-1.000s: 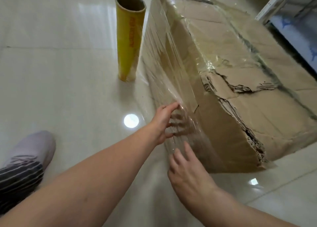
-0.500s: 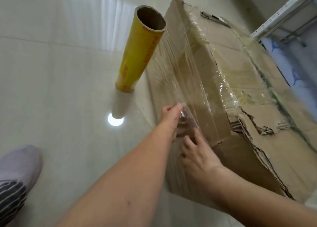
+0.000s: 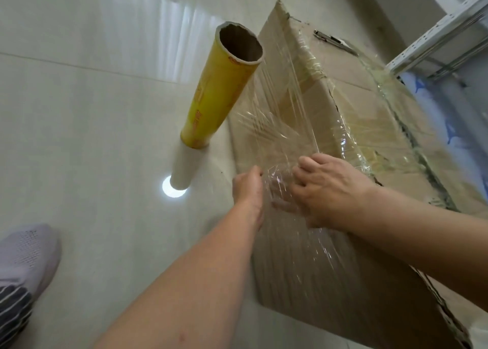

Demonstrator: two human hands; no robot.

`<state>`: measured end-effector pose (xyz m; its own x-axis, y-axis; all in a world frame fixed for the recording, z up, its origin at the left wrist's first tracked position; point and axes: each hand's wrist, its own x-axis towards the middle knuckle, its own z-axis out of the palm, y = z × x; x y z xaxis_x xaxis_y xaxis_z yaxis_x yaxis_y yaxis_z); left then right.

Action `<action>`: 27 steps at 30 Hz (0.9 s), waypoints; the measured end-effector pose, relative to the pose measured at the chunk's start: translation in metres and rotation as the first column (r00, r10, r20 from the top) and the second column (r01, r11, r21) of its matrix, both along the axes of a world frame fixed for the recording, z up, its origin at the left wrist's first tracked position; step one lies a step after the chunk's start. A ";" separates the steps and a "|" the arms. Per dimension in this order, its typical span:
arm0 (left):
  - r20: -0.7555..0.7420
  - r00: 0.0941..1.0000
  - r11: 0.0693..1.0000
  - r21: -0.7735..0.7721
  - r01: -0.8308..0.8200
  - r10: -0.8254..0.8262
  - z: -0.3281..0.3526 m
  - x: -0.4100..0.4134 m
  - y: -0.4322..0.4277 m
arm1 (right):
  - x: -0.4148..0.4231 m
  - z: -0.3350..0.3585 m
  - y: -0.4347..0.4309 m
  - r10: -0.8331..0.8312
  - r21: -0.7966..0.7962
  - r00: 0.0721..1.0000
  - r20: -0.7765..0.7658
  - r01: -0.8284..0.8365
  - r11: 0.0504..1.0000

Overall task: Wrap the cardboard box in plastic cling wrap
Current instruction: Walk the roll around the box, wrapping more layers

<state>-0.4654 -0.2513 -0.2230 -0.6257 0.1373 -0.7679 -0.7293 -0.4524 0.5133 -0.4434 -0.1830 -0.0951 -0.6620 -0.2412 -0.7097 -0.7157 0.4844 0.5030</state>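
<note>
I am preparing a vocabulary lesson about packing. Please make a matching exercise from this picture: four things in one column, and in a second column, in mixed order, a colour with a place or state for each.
Things
1. wrap roll
2. cardboard box
3. shoe
4. shelf frame

Descriptions
A. grey, lower left corner
B. white, upper right corner
C. yellow, standing on end on the floor
D. brown, cling film stretched over its side

Pairs: 1-C, 2-D, 3-A, 4-B
</note>
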 end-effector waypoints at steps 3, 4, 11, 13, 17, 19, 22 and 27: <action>0.091 0.991 0.973 -0.219 -0.077 0.099 -0.030 0.029 0.004 | 0.000 -0.003 0.002 0.009 -0.008 1.000 0.005 -0.009 1.000; 0.126 0.988 0.968 -0.245 -0.056 0.089 -0.034 0.041 0.006 | 0.000 -0.004 0.002 0.015 -0.006 1.000 0.005 -0.015 1.000; 0.147 0.975 0.986 0.011 0.168 -0.168 -0.087 0.063 0.055 | -0.007 -0.006 0.004 0.055 0.015 0.998 0.009 -0.055 0.998; 0.139 0.966 0.975 0.059 0.212 -0.219 -0.097 0.051 0.060 | -0.009 -0.006 0.006 0.057 0.013 0.998 0.012 -0.057 0.998; 0.117 0.968 0.970 0.131 0.205 -0.220 -0.051 0.029 0.028 | -0.015 -0.007 0.009 0.058 -0.019 0.998 0.020 -0.057 0.998; 0.118 0.961 0.962 0.141 0.235 -0.252 -0.056 0.022 0.026 | -0.018 -0.009 0.011 0.062 -0.050 0.998 0.014 -0.061 0.997; 0.110 0.947 0.945 0.166 0.283 -0.303 -0.058 0.011 0.020 | -0.024 -0.009 0.011 0.078 -0.107 0.997 -0.014 -0.079 0.991; 0.130 0.933 0.937 0.153 0.315 -0.335 -0.064 -0.005 0.016 | -0.035 -0.001 0.009 0.095 -0.144 0.994 -0.050 -0.101 0.984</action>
